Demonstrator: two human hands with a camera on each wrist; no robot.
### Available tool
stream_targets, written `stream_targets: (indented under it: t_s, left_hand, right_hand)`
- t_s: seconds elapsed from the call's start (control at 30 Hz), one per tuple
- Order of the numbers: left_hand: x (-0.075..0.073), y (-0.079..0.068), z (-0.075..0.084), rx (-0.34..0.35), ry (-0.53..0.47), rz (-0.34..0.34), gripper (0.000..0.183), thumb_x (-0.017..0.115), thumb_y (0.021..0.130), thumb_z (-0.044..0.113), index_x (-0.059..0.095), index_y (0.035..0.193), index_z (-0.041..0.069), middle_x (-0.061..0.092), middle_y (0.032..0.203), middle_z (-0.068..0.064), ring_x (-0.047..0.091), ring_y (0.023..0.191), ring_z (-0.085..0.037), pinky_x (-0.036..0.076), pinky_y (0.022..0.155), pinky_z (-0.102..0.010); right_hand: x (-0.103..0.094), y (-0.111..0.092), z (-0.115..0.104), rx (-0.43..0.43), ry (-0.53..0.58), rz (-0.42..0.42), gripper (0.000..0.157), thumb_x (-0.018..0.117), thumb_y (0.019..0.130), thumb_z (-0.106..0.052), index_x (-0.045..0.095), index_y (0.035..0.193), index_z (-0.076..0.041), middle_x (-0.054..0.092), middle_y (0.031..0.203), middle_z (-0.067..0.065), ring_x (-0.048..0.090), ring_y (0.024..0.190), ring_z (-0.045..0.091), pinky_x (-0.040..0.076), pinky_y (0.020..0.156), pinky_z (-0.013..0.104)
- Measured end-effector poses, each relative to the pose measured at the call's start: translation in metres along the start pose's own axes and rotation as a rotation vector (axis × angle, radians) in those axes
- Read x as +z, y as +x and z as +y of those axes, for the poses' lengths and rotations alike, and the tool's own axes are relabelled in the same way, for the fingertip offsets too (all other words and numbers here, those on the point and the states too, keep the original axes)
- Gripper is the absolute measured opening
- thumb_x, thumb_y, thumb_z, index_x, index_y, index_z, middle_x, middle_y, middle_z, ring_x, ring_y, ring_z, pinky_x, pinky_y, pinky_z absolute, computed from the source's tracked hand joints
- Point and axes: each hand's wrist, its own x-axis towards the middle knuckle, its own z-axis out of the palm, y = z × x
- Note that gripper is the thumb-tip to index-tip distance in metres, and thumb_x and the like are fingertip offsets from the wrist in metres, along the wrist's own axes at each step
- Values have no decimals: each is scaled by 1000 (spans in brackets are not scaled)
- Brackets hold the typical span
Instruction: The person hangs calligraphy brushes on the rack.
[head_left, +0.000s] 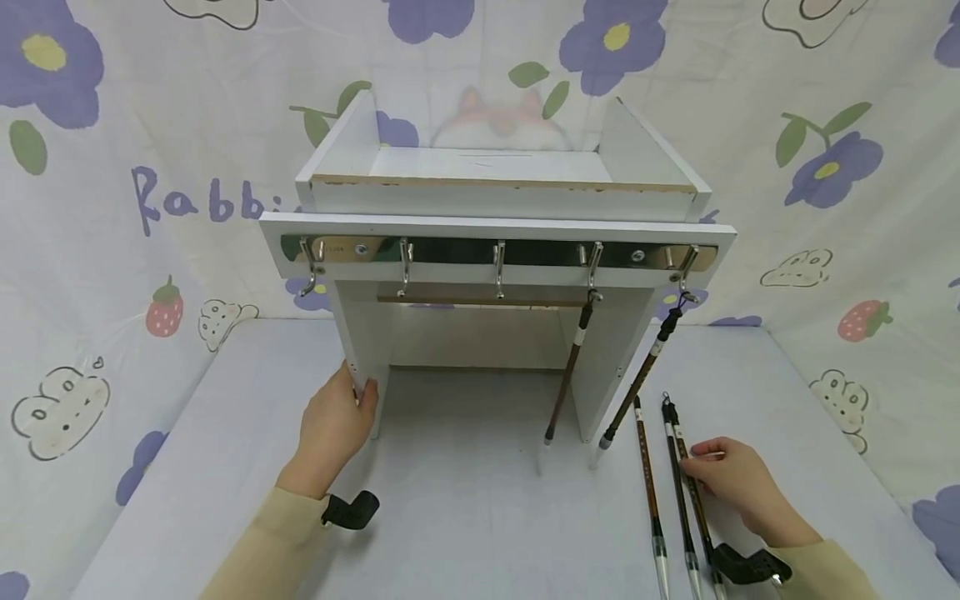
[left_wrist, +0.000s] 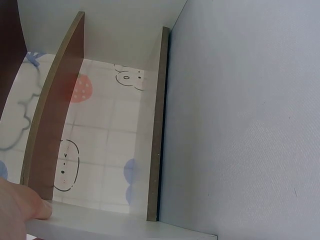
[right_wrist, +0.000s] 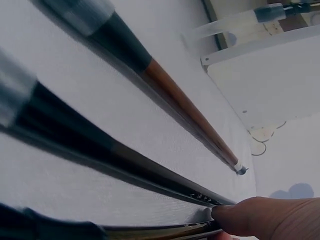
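My left hand (head_left: 330, 429) grips the left side panel (head_left: 358, 342) of a white wooden shelf, thumb on the panel's inner side. Its thumb (left_wrist: 37, 207) also shows in the left wrist view. On the table, my right hand (head_left: 738, 483) pinches the rightmost calligraphy brush (head_left: 697, 500) at its handle. Beside it lie a dark brush (head_left: 678, 492) and a brown brush (head_left: 647, 467), all with clear caps over their bristles. Two more brushes, one thinner (head_left: 572, 367) and one thicker (head_left: 641, 375), hang from the shelf's right-hand hooks, tips down.
A metal strip with several hooks (head_left: 499, 271) runs along the shelf's front; three hooks on the left and middle hold nothing. The shelf stands on a white table (head_left: 465, 517) before a patterned cloth (head_left: 787, 333). Each wrist wears a black camera.
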Motion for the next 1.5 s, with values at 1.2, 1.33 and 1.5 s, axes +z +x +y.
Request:
stream_targets:
  t_s: [1.2,1.33,1.5]
  left_hand:
    - [2,0,-3,7,12,11,37,53,98,20,49,127,-2,64,112,-27,66,91,-41,53,66,-52]
    - [2,1,-3,5,11,11,36,53,98,20,49,127,-2,64,112,-27,66,90,-41,53,65,-51]
    - [2,0,-2,5,6,9,37,52,98,20,49,128,-1,63,114,-27,66,92,-41,53,66,-52]
  right_hand:
    - [-25,-6,-19,-3,198,-103,54,65,93,-27,48,127,12,62,114,21,64,92,20,55,77,37]
    - [-32,-12,-31,-76,225,-87,57,65,94,-30,47,129,11,63,112,16,63,93,17,55,77,34]
    - [-41,-21,-44,-171,251,-34,52,65,94,-32,50,125,7,63,104,4,62,91,11,55,75,30]
